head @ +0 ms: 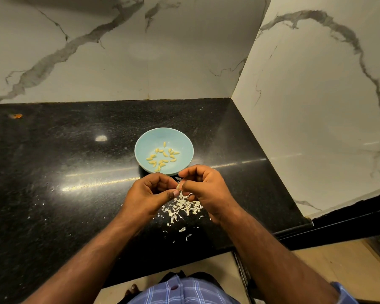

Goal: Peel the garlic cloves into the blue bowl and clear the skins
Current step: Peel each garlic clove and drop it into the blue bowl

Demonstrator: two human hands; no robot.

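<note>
Between both hands' grip, upright clove [178, 186]

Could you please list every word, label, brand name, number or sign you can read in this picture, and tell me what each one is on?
There is no readable text in this view.
The blue bowl is plain, with no mark or label.
The black countertop and the marble wall bear only speckle and veining.
The checked shirt shows a pattern, no lettering.
The left hand and right hand hold only a garlic clove.
</note>
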